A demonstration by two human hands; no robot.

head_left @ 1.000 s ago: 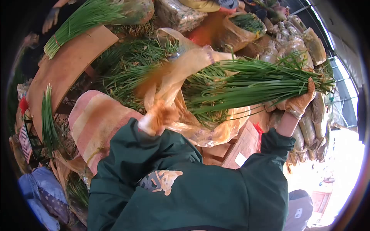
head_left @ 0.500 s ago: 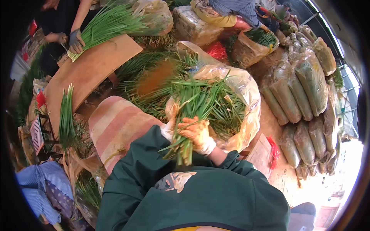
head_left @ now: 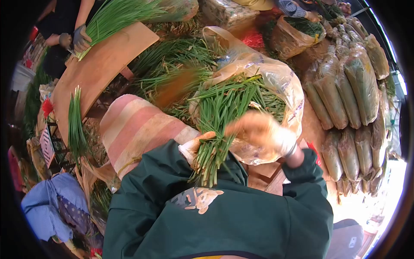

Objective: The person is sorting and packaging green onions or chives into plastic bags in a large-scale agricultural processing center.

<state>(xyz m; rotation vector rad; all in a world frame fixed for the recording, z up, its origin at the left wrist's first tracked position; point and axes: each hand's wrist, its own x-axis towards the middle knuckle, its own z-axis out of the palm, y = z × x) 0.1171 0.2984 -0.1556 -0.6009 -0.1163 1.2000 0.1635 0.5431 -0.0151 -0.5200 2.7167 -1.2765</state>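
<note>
My left hand (head_left: 195, 146), in a white and orange glove, is wrapped round a bunch of long green chives (head_left: 215, 125). The pale cut ends hang down towards my lap, and the leaves fan out over the plastic bag. To the right of the bunch, my right hand (head_left: 261, 131) in an orange and white glove is smeared by motion, so its fingers do not show clearly. It is over the near edge of an open clear plastic bag (head_left: 291, 90), which holds loose greens (head_left: 274, 101).
A striped cushion (head_left: 138, 129) lies to the left, beside a curved wooden board (head_left: 103, 60). A co-worker's gloved hand (head_left: 80, 39) holds greens on that board. A smaller chive bunch (head_left: 76, 125) hangs at its edge. Wrapped bundles (head_left: 353, 90) are stacked at the right.
My right hand has come off the bunch and moved to the right. The bunch has spread out more in my left hand. The view has shifted slightly.
</note>
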